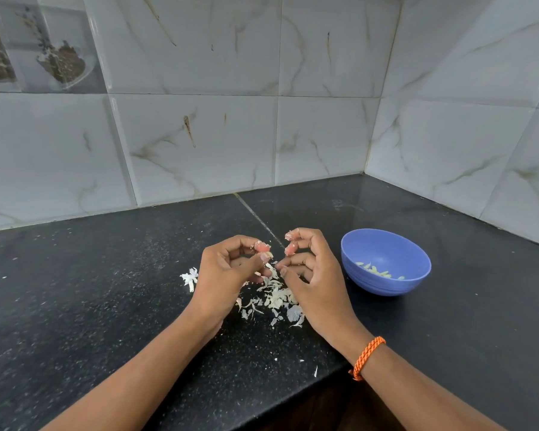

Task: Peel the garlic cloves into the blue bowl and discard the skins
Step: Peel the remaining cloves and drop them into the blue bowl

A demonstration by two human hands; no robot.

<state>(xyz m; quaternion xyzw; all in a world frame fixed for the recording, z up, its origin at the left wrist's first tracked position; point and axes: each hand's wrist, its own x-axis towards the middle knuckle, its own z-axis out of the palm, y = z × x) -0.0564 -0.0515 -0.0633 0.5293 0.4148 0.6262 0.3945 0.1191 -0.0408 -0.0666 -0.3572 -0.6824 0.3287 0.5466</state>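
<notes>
My left hand (227, 269) pinches a small pale garlic clove (268, 255) between thumb and fingertips, just above the counter. My right hand (311, 272) is close beside it with its fingers curled. Its thumb and a finger meet at a thin strip of skin (272, 269) hanging below the clove. Bits of skin stick to the fingertips of both hands. A pile of white garlic skins (277, 298) lies on the black counter (106, 306) under and between the hands. The blue bowl (411, 259) stands to the right of my right hand and holds several peeled cloves (375, 270).
A white papery garlic remnant (191, 277) lies left of my left hand. Loose flakes (315, 371) lie near the counter's front edge. Tiled walls meet in a corner behind and to the right. An orange cord bracelet (367, 356) is on my right wrist.
</notes>
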